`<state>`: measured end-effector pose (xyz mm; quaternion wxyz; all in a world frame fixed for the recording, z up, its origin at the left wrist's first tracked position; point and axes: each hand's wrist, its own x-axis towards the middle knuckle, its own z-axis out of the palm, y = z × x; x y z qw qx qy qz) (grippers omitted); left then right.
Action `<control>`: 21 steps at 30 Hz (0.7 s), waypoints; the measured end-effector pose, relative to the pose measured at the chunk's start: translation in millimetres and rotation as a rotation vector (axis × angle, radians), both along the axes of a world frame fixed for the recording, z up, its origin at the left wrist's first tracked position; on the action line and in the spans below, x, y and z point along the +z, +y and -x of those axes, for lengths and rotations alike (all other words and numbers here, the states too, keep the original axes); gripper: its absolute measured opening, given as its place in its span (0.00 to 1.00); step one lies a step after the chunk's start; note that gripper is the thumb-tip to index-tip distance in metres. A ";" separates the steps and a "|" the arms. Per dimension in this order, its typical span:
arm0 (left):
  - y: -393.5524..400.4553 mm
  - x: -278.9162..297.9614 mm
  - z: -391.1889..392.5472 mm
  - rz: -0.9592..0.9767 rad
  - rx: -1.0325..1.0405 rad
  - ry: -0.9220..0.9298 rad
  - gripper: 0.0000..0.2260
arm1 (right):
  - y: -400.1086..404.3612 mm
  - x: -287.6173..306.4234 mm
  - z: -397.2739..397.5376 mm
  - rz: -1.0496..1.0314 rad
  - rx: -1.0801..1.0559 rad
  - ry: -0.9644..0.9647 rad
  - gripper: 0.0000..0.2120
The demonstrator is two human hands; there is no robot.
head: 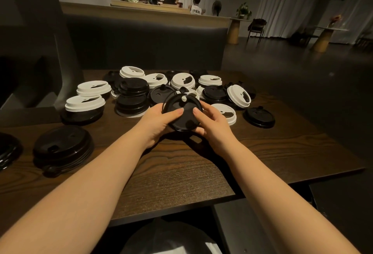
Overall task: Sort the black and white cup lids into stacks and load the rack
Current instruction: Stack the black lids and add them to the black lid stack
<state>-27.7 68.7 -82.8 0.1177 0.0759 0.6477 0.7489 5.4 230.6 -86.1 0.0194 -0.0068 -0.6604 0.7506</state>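
Observation:
Both hands hold one black lid [182,112] tilted up above the middle of the dark wooden table [181,173]. My left hand [159,122] grips its left edge and my right hand [212,126] grips its right edge, thumbs on its face. Behind it lies a mixed pile of white lids [182,81] and black lids [133,88]. A stack of black lids [62,144] stands at the near left. Two white lids [84,103] sit on black ones at the left. No rack is in view.
A single black lid [259,116] and a white lid [225,112] lie right of my hands. More black lids [7,150] sit at the left frame edge. A dark bench back [141,39] runs behind the table. The table's right edge drops to the floor.

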 end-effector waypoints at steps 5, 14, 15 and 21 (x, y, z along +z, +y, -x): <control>1.4 0.0 -0.7 0.011 -0.003 -0.007 0.10 | 0.3 -2.9 1.2 -0.170 -0.033 0.064 0.21; -8.6 6.3 -4.7 0.192 0.027 0.125 0.08 | -5.9 2.5 -3.5 -0.365 -0.049 0.130 0.22; -10.9 9.0 -5.2 0.203 0.034 0.123 0.08 | -7.3 5.3 -3.3 -0.381 -0.044 0.139 0.22; -34.2 30.1 -17.0 0.226 0.120 0.164 0.05 | -32.1 25.2 -6.2 -0.337 0.024 0.177 0.16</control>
